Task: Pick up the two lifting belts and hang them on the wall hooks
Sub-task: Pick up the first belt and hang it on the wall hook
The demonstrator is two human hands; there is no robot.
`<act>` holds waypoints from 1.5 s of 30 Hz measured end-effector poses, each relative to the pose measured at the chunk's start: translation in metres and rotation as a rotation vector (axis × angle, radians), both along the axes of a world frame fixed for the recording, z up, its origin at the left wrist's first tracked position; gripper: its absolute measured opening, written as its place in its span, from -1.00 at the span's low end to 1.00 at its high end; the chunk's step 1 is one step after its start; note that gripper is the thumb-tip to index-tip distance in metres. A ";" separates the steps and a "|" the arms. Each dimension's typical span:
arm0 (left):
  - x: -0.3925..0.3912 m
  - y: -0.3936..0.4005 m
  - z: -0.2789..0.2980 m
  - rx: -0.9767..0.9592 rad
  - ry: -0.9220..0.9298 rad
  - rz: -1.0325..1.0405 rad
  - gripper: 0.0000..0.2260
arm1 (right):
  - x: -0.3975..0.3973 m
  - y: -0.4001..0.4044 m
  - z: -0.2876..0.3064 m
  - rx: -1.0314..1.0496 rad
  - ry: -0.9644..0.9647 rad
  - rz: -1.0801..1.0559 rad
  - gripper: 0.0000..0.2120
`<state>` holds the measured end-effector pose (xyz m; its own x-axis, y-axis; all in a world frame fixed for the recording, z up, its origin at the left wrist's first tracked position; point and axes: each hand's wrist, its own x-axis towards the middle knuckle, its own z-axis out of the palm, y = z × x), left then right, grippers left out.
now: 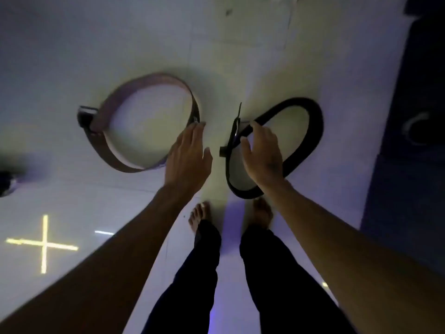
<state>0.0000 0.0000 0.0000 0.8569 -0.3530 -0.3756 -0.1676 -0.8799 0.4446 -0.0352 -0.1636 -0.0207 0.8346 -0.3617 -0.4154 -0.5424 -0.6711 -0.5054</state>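
Two lifting belts lie looped on their edges on the white tiled floor. The brown belt (113, 155) forms a round ring at the left. The black belt (315, 121) makes a narrower oval at the right. My left hand (187, 160) hovers flat with fingers apart, its fingertips at the brown belt's right side by the buckle. My right hand (262, 155) reaches over the black belt's left end, fingers curled near the strap; whether they grip it is unclear. No wall hooks are in view.
My bare feet (199, 213) stand just behind the belts. A dark blue mat (409, 165) with a pale ring-shaped object (416, 128) covers the floor at the right. A dark object (7, 184) sits at the left edge. A bright cross of light (44, 244) reflects on the tiles.
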 end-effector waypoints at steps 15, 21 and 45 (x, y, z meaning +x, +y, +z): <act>-0.023 0.008 -0.139 -0.034 0.171 0.109 -0.53 | 0.052 0.018 -0.169 -0.137 0.151 -0.177 -0.54; -0.014 0.001 -0.078 -0.114 0.333 0.348 -0.66 | 0.025 0.013 -0.069 0.100 0.033 -0.337 -0.53; 0.032 -0.119 0.506 -0.586 0.541 0.437 -0.19 | -0.018 -0.110 0.501 0.437 -0.537 -0.059 -0.58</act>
